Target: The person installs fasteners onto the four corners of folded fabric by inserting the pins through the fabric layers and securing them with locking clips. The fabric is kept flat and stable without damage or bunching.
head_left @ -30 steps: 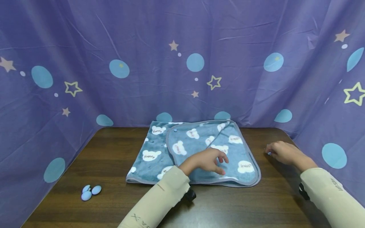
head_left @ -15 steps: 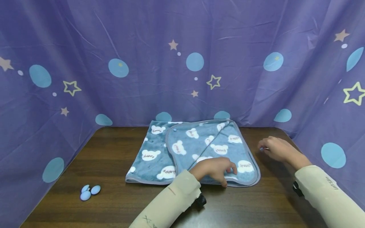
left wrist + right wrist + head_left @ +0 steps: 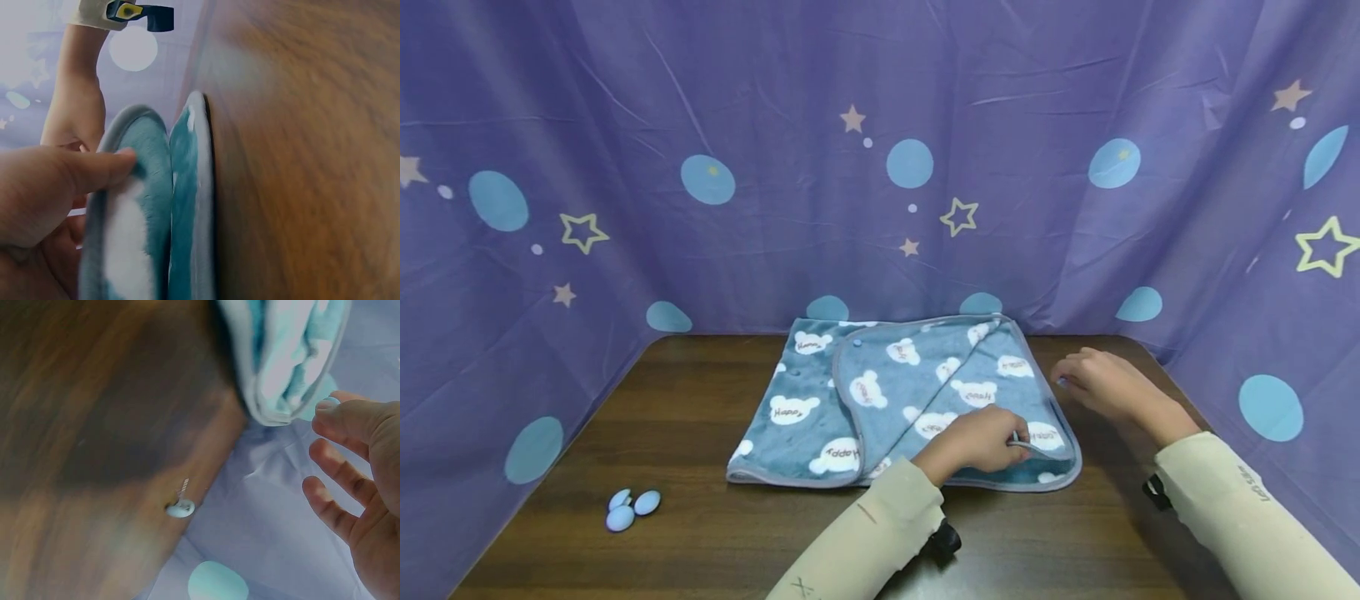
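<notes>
A folded teal blanket (image 3: 910, 392) with white bear heads and grey edging lies at the table's back middle. My left hand (image 3: 981, 437) pinches its upper layer at the front right; the left wrist view has the thumb on the lifted grey-edged layer (image 3: 147, 162), apart from the layer below. Just off the blanket's right side, my right hand (image 3: 1097, 383) holds a small light-blue-capped pin (image 3: 327, 402) between thumb and forefinger, its shaft hidden. A similar twist pin (image 3: 181, 508) with a spiral shaft lies on the wood. One blue dot (image 3: 857, 342) sits on the blanket's upper layer.
Several smooth light-blue oval caps (image 3: 621, 518) lie together at the front left of the brown wooden table (image 3: 700, 417). A purple curtain (image 3: 805, 242) with stars and dots hangs close behind the table and along both sides.
My left hand has moved right and toward the front edge, taken hold of the blanket's upper layer and lifted it. My right hand has come left toward the blanket with the pin.
</notes>
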Motion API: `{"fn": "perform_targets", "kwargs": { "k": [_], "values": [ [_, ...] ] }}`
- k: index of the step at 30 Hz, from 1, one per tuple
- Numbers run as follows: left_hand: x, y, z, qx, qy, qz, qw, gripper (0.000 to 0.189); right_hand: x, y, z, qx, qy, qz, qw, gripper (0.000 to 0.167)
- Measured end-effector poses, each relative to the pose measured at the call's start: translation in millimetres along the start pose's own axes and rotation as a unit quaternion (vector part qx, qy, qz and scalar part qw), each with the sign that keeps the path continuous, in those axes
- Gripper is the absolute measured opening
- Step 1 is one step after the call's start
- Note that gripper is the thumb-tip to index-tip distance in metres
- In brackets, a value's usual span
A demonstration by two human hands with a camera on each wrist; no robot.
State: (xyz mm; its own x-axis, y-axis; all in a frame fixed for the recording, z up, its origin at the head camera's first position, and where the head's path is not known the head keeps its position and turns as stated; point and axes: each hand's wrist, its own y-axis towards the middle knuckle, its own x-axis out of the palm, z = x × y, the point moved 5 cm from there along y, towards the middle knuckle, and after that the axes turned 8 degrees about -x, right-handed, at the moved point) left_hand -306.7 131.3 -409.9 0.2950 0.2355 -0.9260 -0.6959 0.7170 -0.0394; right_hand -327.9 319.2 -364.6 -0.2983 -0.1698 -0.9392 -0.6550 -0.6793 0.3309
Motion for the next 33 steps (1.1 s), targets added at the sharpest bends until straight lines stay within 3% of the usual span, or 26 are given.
{"fn": "perform_targets", "kwargs": {
  "k": [4, 9, 15, 22, 28, 33],
  "values": [
    [-6.7, 1.8, -3.4, -0.035, -0.029, 0.046, 0.9979, 0.016, -6, 5.9, -6, 0.007, 0.005, 0.013, 0.9999, 0.023],
    [-23.0, -0.2, -13.1, -0.054, -0.095, 0.108, 0.9882, 0.018, -12, 10.9, -9, 0.013, 0.009, 0.025, 0.9996, 0.022],
    [-42.0, -3.2, -30.7, -0.060, -0.171, 0.164, 0.9697, 0.023, -22, 18.6, -15, 0.008, 0.016, 0.049, 0.9986, 0.022],
    [-60.2, -8.3, -50.8, -0.076, -0.249, 0.215, 0.9413, 0.030, -31, 31.2, -27, -0.001, 0.026, 0.082, 0.9963, 0.023],
    [-70.8, -14.6, -61.5, -0.084, -0.284, 0.244, 0.9234, 0.029, -40, 40.4, -39, -0.007, 0.023, 0.113, 0.9933, 0.022],
    [-76.0, -14.0, -67.6, -0.084, -0.286, 0.269, 0.9160, 0.028, -46, 47.0, -48, -0.024, 0.040, 0.152, 0.9873, 0.025]
  ]
}}
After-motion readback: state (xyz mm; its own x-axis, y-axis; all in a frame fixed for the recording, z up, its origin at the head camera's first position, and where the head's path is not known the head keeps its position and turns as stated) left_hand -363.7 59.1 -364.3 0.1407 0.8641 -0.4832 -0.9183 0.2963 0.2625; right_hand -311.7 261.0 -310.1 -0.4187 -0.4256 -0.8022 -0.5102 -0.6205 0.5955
